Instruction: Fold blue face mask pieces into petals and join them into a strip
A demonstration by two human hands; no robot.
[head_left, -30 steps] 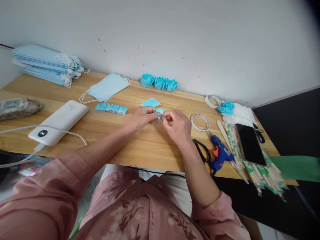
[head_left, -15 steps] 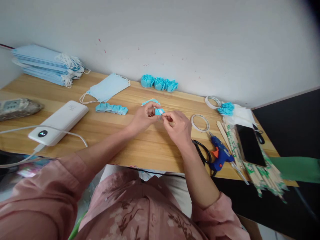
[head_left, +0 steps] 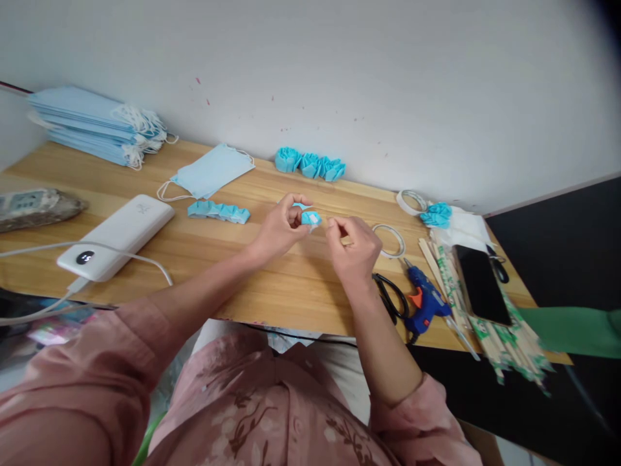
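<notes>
The left hand (head_left: 279,228) pinches a small blue roll (head_left: 310,218) above the wooden table (head_left: 272,285); the right hand (head_left: 356,247) hovers just beside it.

We wear a dusty-pink top (head_left: 272,414) printed with darker brown floral sprigs and thin branching stems across the chest. Its fabric looks soft and loose, with folds down the front. The left sleeve (head_left: 82,388) is wide and bunched above the forearm; the right sleeve (head_left: 422,414) ends past the elbow. Both forearms and both hands are bare, without rings, watch or gloves.
</notes>
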